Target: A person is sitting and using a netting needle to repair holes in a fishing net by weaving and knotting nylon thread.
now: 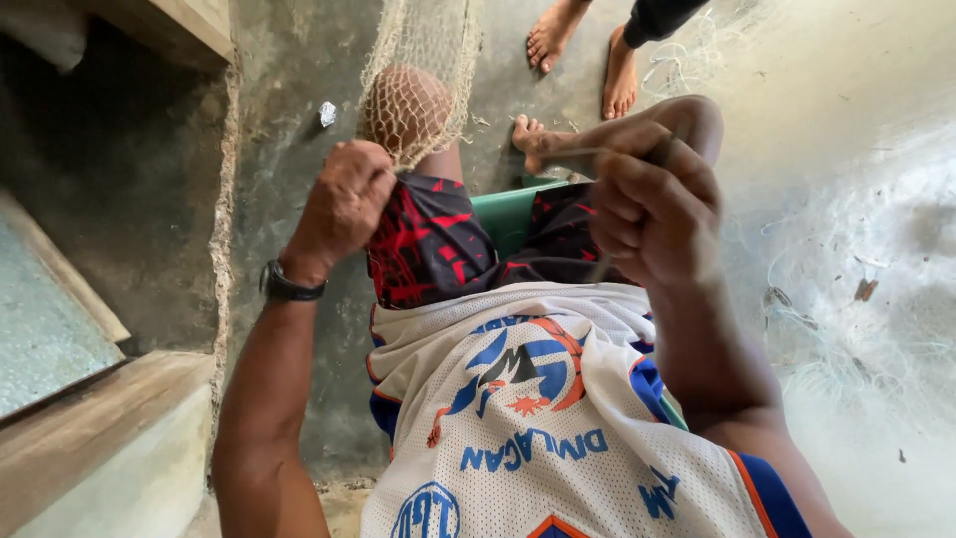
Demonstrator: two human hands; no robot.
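Note:
A beige mesh fishing net (pixel 418 70) hangs down over my left knee. My left hand (pixel 344 199) is closed in a fist on the net's lower edge, just beside the knee. My right hand (pixel 652 209) is raised over my right thigh and grips a thin dark netting needle (pixel 602 264), with a fine line (pixel 573 152) running from it toward the left. A black watch (pixel 289 286) is on my left wrist. I sit on a green seat (pixel 508 214), in red-and-black shorts and a white jersey.
Another person's bare feet (pixel 588 50) stand on the concrete floor ahead. A pile of fine pale netting (pixel 856 299) lies to my right. A wooden step and ledge (pixel 90 428) are at my left, and a small white scrap (pixel 328 113) lies on the floor.

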